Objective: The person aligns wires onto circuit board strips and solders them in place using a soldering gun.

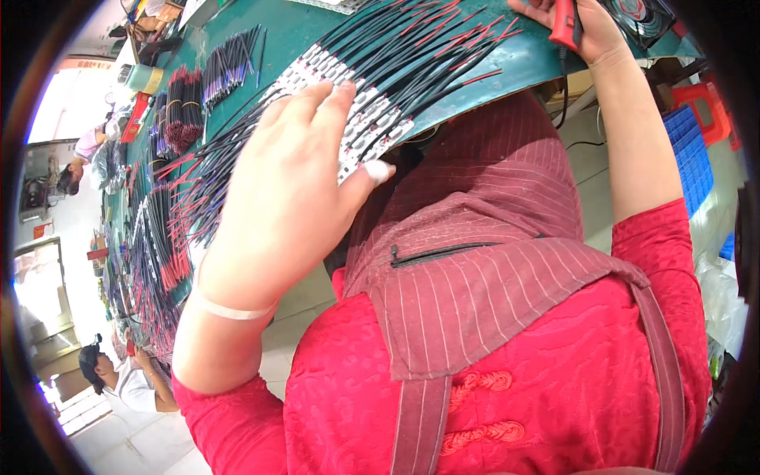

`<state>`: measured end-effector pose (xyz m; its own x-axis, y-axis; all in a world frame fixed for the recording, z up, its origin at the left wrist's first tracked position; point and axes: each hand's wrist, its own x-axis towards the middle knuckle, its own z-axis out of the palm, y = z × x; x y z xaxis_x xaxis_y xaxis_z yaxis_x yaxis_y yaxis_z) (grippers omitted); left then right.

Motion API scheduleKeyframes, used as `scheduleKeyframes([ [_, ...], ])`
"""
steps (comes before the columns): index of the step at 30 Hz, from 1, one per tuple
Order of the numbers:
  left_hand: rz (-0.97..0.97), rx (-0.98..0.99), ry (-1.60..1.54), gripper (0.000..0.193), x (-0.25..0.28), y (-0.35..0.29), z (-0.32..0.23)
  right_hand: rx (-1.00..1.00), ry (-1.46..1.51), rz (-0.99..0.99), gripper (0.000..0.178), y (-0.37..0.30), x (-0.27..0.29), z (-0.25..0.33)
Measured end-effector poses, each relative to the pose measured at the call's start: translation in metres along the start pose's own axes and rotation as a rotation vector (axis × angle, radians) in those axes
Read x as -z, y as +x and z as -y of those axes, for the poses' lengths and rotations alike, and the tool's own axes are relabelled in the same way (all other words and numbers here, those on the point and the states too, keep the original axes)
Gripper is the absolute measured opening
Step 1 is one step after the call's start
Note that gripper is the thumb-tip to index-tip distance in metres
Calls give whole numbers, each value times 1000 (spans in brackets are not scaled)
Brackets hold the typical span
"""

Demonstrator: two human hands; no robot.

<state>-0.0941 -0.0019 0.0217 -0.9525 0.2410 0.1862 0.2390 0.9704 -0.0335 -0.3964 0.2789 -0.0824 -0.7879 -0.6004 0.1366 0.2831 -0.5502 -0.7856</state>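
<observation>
My left hand (289, 170) lies over a wide row of small white connector blocks (376, 119), fingers stretched out and resting on them. A white wrap (378, 171) covers its thumb tip. Black wires with red ends (427, 59) fan out from the far side of the blocks, and more dark and red wires (198, 186) stick out to the left, partly under my hand. At the top right, my right hand (590, 36) is closed around the red handle of a corded tool, seemingly a soldering iron (564, 25). Its tip is out of view.
Bundled wires (184, 111) and a loose wire stack (229, 67) lie on the green table (475, 99). A black cord (564, 99) hangs over its edge. A blue crate (687, 158) and red stool (703, 107) stand right. Other people (131, 380) sit at left.
</observation>
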Motion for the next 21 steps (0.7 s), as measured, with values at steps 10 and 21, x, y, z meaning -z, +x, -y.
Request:
scheduleKeyframes([
  [10,-82,110,-129,59,-61,10,34,46,-60,-53,44,-3,6,5],
  [21,-75,157,-139,42,-62,22,35,44,-12,39,44,0,5,1],
])
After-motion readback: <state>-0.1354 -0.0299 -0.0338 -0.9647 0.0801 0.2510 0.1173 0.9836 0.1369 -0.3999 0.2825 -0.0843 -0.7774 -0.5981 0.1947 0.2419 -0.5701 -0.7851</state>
